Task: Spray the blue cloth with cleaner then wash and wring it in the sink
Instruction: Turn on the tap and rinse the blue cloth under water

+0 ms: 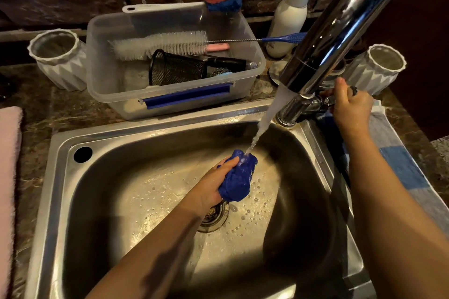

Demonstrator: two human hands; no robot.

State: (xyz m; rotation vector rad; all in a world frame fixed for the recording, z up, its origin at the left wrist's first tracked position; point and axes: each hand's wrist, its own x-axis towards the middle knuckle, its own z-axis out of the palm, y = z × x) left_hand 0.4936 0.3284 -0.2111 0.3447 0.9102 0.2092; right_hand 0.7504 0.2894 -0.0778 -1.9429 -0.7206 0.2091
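- A white ribbed cup (59,58) stands at ten o'clock; its inside cannot be made out.
- The clear plastic tub (116,94) at twelve o'clock holds a bottle brush (160,45) and a tipped black mesh cup (175,68).
- The steel sink (56,177) holds water droplets and a drain (215,216).
- The left hand (213,187) clenches the blue cloth (239,181) above the drain, under the running water (264,121).
- The chrome faucet (340,24) crosses the view at one o'clock.
- The right hand (349,107) grasps the tap handle at two o'clock.
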